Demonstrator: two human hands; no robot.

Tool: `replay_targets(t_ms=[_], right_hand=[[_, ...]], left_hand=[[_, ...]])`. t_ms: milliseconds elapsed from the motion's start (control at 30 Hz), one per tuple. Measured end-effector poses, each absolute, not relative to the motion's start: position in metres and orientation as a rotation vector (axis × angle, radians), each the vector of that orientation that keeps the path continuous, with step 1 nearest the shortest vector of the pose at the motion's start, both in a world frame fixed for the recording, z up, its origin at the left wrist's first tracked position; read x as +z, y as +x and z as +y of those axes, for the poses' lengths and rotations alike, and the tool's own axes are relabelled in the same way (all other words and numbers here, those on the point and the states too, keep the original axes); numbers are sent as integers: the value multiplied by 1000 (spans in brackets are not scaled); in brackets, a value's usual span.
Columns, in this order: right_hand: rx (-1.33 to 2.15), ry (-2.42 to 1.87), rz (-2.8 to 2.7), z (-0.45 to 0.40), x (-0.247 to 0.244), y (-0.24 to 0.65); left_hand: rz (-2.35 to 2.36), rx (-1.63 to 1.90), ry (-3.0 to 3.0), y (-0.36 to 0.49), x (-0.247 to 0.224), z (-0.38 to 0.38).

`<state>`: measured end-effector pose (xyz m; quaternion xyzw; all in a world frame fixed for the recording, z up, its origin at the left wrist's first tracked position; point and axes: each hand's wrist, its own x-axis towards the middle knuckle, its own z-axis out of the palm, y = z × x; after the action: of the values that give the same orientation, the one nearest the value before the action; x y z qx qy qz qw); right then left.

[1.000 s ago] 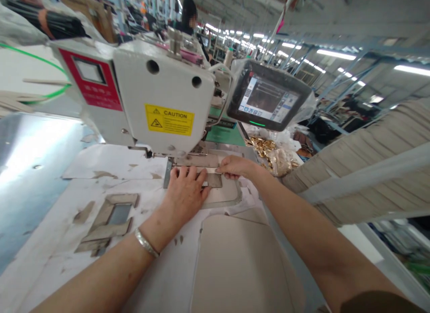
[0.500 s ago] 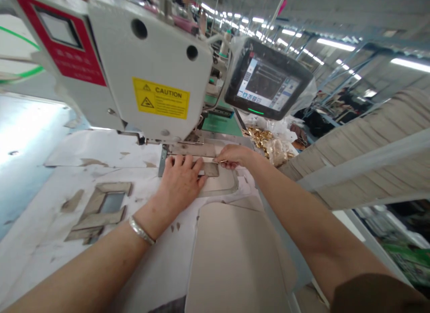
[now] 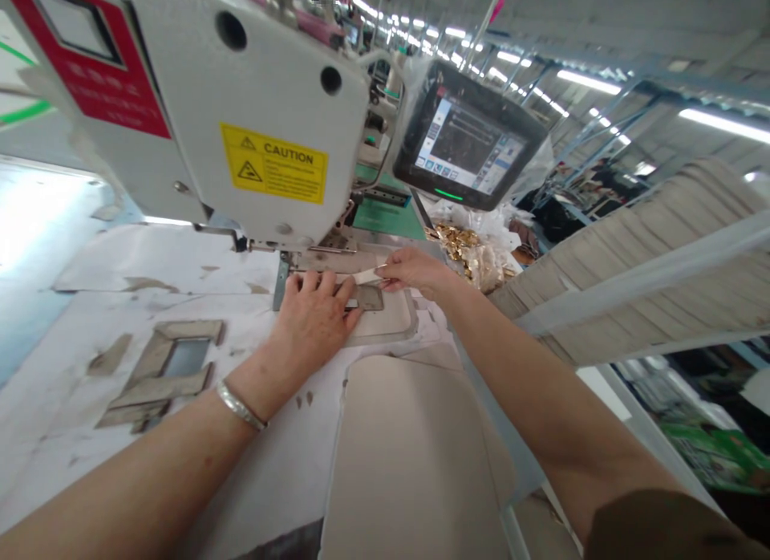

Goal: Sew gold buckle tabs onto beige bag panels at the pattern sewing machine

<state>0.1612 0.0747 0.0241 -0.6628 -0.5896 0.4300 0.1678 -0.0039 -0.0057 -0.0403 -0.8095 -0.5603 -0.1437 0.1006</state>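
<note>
My left hand (image 3: 316, 319) lies palm down on a beige panel (image 3: 394, 313) set in a clamp frame under the sewing machine head, its fingers stretched out and slightly apart. Just right of those fingertips, my right hand (image 3: 412, 273) is closed in a pinch on the end of a narrow beige strip (image 3: 366, 277). The strip's other end runs toward my left fingers, where it is hidden. A small shiny edge shows by the right fingertips, too small to name. Nearer to me lies a larger beige piece (image 3: 409, 448) with a rounded end.
The sewing machine head (image 3: 253, 95) with a yellow caution label overhangs the work. A control screen (image 3: 469, 139) stands behind. Gold-coloured pieces (image 3: 460, 247) lie in plastic at the back right. A taped frame (image 3: 160, 367) is at left, a wrapped bar (image 3: 650, 239) at right.
My right hand has lifted the strip's right end a little, so it now slants up from the panel. The left hand stays pressed in place. The whole view has shifted slightly.
</note>
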Motion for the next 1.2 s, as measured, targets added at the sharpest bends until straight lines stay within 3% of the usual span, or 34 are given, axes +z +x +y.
replay_targets(t_ms=[100,267,933,1200], right_hand=[[1535,-1734,-1298,76,14,167],[1644,-1657,-1121,81,0,176],[1636,-1627,-1094,83,-7,177],[1423,-1795,-1296,79,-5,171]], left_hand=[[-1663,-447,-2406,-4,-40,-6],[-1677,-467,-2418,-2,-40,-5],[-1646,-390,-2383,-3,-41,-5],[-1659,-410,-2410,-3,-37,-5]])
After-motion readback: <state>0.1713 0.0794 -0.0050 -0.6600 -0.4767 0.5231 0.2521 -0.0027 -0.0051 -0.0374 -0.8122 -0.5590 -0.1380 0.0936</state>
